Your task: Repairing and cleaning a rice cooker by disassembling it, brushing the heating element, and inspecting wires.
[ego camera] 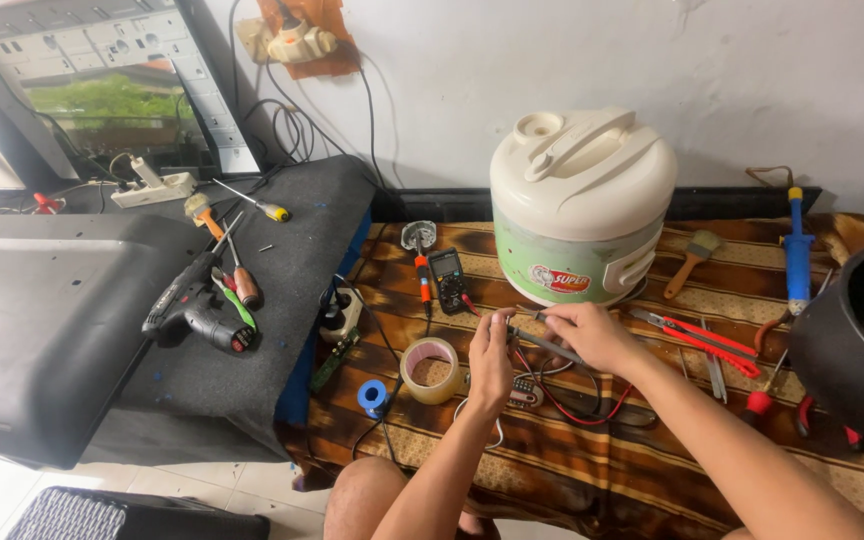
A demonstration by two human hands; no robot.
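Your left hand is curled with its fingertips pinched on the near end of a thin grey probe, and your right hand pinches the same slim piece from the far right side, fingers closed tight around it, so both hands meet over the middle of the striped brown cloth. Red and black leads loop on the cloth just under your right wrist, and a small circuit board lies just near of your left hand. Left of that hand sits a roll of clear tape, with a smaller blue roll near and left of it. Far of your hands a black multimeter lies flat, beside an orange-handled tool. Directly far of your right hand stands the cream and pale green rice cooker, lid shut, with a red and white oval label low on its front wall, facing you. To the right lie red-handled pliers, a paintbrush, a blue soldering tool, and a black inner pot at the right edge. To the left, on a dark grey mat, rest a black cordless drill and screwdrivers, with a white power strip at its far side.
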